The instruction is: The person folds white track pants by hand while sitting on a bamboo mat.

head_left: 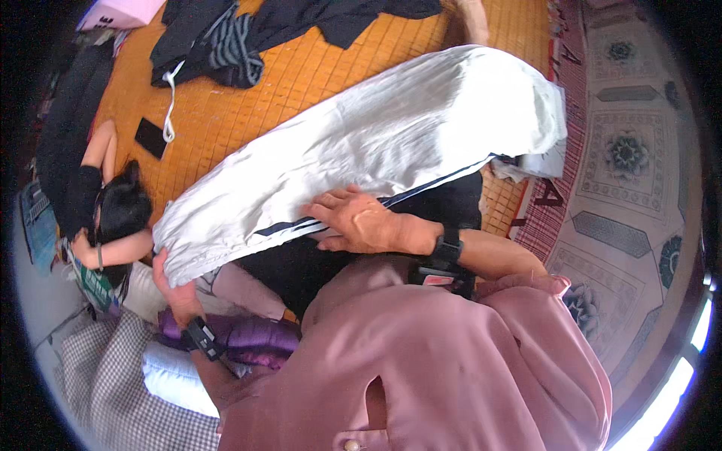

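A long white garment (331, 150), shaped like trousers, stretches from lower left to upper right across my lap. Dark blue stripes run along its near edge. At its left end my left hand (171, 282) grips the corner of the cloth, with some fingers hidden by the fabric. My right hand (361, 222) lies on the near edge by the stripes, palm down and fingers stretched out. Both my wrists wear black bands. Under the garment's near side, dark cloth covers my legs.
Dark clothes (293, 26) lie at the far side of the orange mat (301, 83), near a black flat rectangle (151, 138). Another person (124, 203) is at the left. A checked cloth (113, 383) and a purple bundle (259, 338) are near left; a patterned wall (620, 150) rises right.
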A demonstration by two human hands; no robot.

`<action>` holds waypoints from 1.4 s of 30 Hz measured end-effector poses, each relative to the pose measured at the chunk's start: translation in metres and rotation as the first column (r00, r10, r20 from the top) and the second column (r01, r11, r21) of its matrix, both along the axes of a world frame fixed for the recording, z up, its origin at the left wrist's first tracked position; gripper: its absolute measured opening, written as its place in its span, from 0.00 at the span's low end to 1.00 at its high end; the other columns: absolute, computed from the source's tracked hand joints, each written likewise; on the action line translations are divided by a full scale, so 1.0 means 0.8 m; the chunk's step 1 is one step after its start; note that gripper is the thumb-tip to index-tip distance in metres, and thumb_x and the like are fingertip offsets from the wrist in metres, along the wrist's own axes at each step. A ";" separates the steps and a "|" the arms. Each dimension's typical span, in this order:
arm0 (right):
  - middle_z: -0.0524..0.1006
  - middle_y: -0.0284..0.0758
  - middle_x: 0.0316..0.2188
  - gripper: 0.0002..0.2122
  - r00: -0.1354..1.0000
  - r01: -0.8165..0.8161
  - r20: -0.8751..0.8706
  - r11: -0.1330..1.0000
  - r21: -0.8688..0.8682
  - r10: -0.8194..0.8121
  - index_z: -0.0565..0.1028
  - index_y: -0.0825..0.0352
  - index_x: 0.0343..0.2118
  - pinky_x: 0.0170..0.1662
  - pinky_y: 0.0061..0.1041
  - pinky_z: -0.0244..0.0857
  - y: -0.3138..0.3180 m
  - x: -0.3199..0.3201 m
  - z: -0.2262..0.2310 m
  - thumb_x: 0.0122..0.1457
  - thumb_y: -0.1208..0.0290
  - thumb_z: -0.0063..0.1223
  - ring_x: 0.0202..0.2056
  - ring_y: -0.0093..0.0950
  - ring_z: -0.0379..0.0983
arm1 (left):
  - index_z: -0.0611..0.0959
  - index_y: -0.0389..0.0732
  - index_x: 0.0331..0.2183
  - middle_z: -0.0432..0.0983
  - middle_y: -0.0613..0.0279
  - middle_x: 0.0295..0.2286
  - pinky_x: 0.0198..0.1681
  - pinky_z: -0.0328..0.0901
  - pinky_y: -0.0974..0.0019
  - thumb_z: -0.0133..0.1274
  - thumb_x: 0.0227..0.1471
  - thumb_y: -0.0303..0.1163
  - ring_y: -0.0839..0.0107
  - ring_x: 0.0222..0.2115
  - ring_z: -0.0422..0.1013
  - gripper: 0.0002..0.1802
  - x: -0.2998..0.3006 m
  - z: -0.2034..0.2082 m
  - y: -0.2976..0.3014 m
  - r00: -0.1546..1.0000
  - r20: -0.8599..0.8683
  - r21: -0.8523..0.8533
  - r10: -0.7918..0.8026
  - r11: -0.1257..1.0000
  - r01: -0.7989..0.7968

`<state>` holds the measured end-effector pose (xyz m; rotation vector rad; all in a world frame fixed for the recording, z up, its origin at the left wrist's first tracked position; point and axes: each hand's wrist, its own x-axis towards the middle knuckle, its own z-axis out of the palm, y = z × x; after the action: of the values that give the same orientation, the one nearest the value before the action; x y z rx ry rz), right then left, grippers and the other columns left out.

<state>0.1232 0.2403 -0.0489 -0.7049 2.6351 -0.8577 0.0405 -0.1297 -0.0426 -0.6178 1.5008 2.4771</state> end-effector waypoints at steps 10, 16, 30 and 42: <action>0.65 0.47 0.46 0.32 0.845 0.474 0.519 0.632 -0.613 -0.129 0.58 0.68 0.52 0.50 0.32 0.57 0.070 -0.009 0.040 0.51 0.48 0.47 0.48 0.38 0.62 | 0.68 0.28 0.44 0.68 0.50 0.41 0.45 0.63 0.63 0.45 0.46 0.33 0.62 0.42 0.67 0.24 -0.079 0.145 0.194 0.908 -0.262 -0.439 -0.326 0.878 0.189; 0.64 0.42 0.48 0.31 0.798 0.570 0.566 -0.049 -0.820 -0.206 0.55 0.68 0.54 0.48 0.27 0.59 0.181 -0.007 0.086 0.55 0.48 0.39 0.48 0.30 0.62 | 0.71 0.32 0.42 0.70 0.58 0.36 0.39 0.63 0.70 0.45 0.48 0.30 0.74 0.39 0.66 0.18 -0.073 0.197 0.420 0.627 -0.286 -0.243 -0.724 0.688 0.684; 0.70 0.39 0.43 0.28 0.454 0.812 0.848 -0.264 -0.520 -0.273 0.62 0.74 0.48 0.46 0.27 0.62 0.326 0.070 0.016 0.51 0.55 0.49 0.41 0.26 0.69 | 0.72 0.36 0.38 0.72 0.63 0.25 0.34 0.62 0.74 0.42 0.53 0.37 0.77 0.29 0.68 0.15 0.003 0.034 0.403 0.327 0.182 -0.405 -0.927 0.232 0.884; 0.74 0.37 0.34 0.19 0.492 0.845 0.808 -0.044 -0.532 -0.326 0.66 0.73 0.43 0.40 0.23 0.68 0.310 0.027 0.072 0.44 0.82 0.49 0.34 0.27 0.73 | 0.72 0.37 0.39 0.72 0.61 0.32 0.37 0.62 0.70 0.44 0.50 0.38 0.74 0.31 0.68 0.17 0.037 -0.075 0.346 0.267 0.356 -0.159 -0.896 0.223 0.962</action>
<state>0.1445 0.4880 0.0086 0.7371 1.5546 -2.5578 0.0704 0.1474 -0.1024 0.1078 1.5275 1.1338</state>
